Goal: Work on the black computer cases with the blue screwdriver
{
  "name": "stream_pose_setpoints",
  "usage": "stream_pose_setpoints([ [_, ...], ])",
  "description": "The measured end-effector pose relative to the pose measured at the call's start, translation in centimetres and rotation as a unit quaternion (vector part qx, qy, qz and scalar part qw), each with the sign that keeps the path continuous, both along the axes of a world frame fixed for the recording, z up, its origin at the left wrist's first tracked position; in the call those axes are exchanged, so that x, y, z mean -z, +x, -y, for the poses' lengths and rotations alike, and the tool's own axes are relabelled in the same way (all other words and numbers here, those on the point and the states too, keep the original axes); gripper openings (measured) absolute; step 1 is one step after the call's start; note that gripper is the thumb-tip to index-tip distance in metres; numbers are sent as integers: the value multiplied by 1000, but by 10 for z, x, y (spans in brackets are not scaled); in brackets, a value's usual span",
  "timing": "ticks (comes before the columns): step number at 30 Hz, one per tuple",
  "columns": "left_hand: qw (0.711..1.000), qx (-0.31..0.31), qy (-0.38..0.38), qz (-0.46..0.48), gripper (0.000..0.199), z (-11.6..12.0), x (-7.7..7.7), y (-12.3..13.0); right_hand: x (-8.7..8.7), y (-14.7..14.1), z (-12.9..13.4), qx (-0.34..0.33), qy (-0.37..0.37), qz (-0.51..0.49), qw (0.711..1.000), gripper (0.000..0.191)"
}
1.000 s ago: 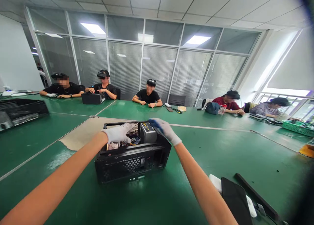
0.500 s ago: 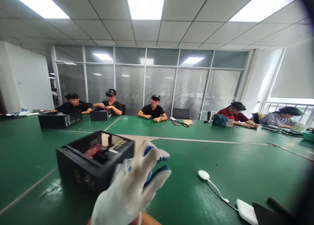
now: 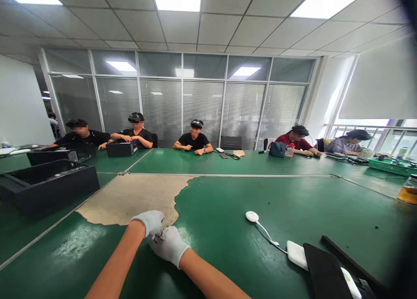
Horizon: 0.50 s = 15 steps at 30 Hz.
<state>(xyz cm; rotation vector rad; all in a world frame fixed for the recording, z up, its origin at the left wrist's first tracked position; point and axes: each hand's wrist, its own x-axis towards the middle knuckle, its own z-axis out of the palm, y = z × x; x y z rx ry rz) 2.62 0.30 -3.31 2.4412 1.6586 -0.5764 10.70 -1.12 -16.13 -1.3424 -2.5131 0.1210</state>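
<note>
Both my hands wear white gloves and meet low in front of me, close over the bare tan patch and the green table. My left hand [image 3: 150, 222] has its fingers bent in against my right hand [image 3: 169, 246], whose fingers are curled too. Something small and greyish shows where they touch; I cannot tell whether it is glove fabric or a separate item. An open-topped black computer case [image 3: 48, 190] stands on the table to the left, well apart from both hands.
The green table [image 3: 215, 212] has a peeled tan patch [image 3: 137, 194]. To the right lie a white round puck on a cable [image 3: 252, 216], a white power bank [image 3: 296, 254] and a black flat item [image 3: 325, 268]. Several people sit opposite; a green basket [image 3: 391, 166] stands far right.
The black computer case has moved left, uncovering the tan patch. One gloved hand was raised with spread fingers beside it; now both hands are lower and together. The view has shifted right.
</note>
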Motion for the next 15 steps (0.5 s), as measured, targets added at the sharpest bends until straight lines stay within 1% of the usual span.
stream_pose_setpoints([
  [2,1000,14,-27,-6,35,-7,12,11,3,7,3,17,-18,3,1000,45],
  [4,999,10,-32,2,35,-8,17,19,3,9,7,24,-39,6,999,47],
  [8,1000,4,-30,-4,35,2,10,27,-2,10,15,37,-62,-4,997,48],
  [10,1000,2,-25,-11,36,8,7,31,-3,12,17,28,-62,-13,998,46],
  [15,1000,10,-12,-11,38,12,8,38,0,13,14,12,-51,-30,998,43],
])
